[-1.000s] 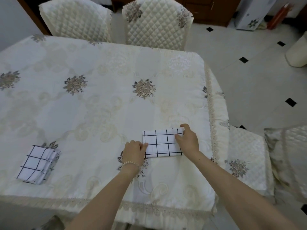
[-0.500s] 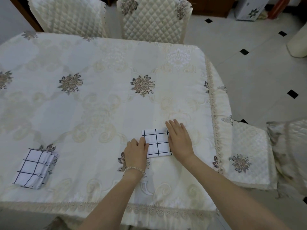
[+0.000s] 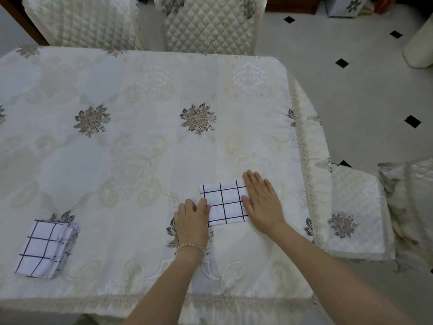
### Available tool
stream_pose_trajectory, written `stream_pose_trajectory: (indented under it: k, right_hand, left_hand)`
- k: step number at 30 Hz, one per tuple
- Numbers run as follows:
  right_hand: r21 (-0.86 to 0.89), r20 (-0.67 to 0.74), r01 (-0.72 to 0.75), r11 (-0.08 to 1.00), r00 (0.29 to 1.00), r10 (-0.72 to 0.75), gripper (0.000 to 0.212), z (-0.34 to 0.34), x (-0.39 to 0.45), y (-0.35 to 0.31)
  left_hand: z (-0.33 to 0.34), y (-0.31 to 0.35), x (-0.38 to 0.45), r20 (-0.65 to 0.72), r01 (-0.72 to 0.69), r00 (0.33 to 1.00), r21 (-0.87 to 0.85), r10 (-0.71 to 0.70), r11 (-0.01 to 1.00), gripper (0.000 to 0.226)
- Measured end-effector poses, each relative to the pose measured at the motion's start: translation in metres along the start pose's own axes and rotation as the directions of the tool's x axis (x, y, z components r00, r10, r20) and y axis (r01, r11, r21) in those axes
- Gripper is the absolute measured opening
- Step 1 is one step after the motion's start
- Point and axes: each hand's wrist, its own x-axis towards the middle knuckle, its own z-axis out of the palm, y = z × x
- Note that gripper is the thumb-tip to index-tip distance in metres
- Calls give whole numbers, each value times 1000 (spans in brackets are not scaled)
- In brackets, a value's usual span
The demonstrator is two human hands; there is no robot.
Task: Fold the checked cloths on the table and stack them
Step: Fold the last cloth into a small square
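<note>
A white cloth with a black check (image 3: 223, 201), folded into a small square, lies near the table's front right. My right hand (image 3: 261, 201) lies flat on its right edge with straight fingers. My left hand (image 3: 191, 218) rests at the cloth's left edge, its fingers bent and touching the fabric. A stack of folded checked cloths (image 3: 45, 248) sits at the front left of the table, apart from both hands.
The table (image 3: 140, 141) wears a cream embroidered tablecloth with a lace border. Two quilted chairs (image 3: 210, 22) stand at the far side. Another padded seat (image 3: 356, 214) stands at the right, close to the table's corner. Beyond is tiled floor.
The cloth went from a wide rectangle to a narrower square as my right hand folded its right part over and then pressed flat. My left hand stayed at the left edge.
</note>
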Motion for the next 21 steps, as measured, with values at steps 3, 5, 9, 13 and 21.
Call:
stream_pose_trajectory:
  k: [3, 5, 9, 13, 21]
  right_hand:
    - [-22, 5, -6, 1000, 1000, 6, 60, -3, -2, 7]
    - [-22, 4, -8, 1000, 1000, 8, 60, -2, -1, 5]
    - [-9, 10, -6, 1000, 1000, 6, 60, 0, 0, 8]
    - [-42, 16, 12, 999, 1000, -11, 59, 4, 1, 10]
    - [-23, 4, 0, 1000, 1000, 0, 58, -1, 0, 6]
  left_hand:
    - [-4, 5, 1, 20, 36, 999, -9, -36, 999, 20]
    - [-9, 17, 3, 14, 17, 1000, -57, -17, 998, 14]
    - [-7, 66, 14, 140, -282, 944, -127, 299, 951, 48]
    - [12, 73, 25, 369, -249, 882, -166, 294, 954, 61]
    - [16, 37, 19, 325, -277, 898, -111, 298, 954, 57]
